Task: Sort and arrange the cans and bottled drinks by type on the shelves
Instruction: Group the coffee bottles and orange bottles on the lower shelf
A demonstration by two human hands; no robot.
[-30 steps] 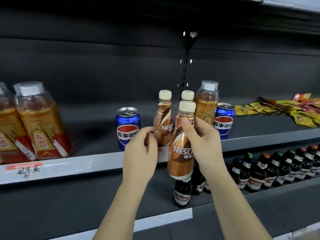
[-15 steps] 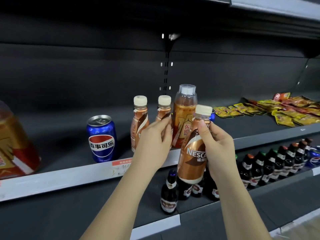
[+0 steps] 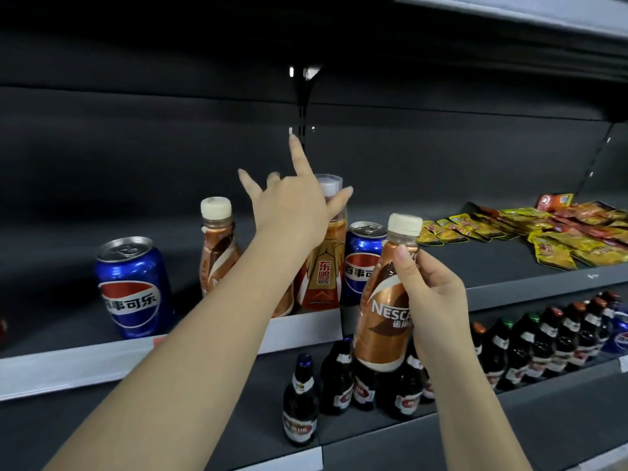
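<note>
My right hand [image 3: 438, 300] grips a brown Nescafe bottle [image 3: 385, 314] with a cream cap, held upright in front of the shelf edge [image 3: 85, 365]. My left hand [image 3: 292, 209] is raised over the shelf with fingers spread, holding nothing, just in front of the cap of the tall orange drink bottle [image 3: 321, 270]. Another Nescafe bottle [image 3: 215, 246] stands on the shelf left of my left arm; a third is mostly hidden behind that arm. One blue Pepsi can [image 3: 132, 287] stands at the left, a second Pepsi can [image 3: 362, 263] right of the orange bottle.
Dark glass bottles [image 3: 300, 402] stand in a row on the lower shelf, running to the right [image 3: 543, 341]. Yellow and red snack packets [image 3: 557, 236] lie on the right part of the upper shelf. A shelf bracket [image 3: 307, 93] hangs on the back wall.
My left hand has let go of the shelved Nescafe bottle, risen and opened its fingers. My right hand with its bottle has shifted right. The view has moved closer and rightward.
</note>
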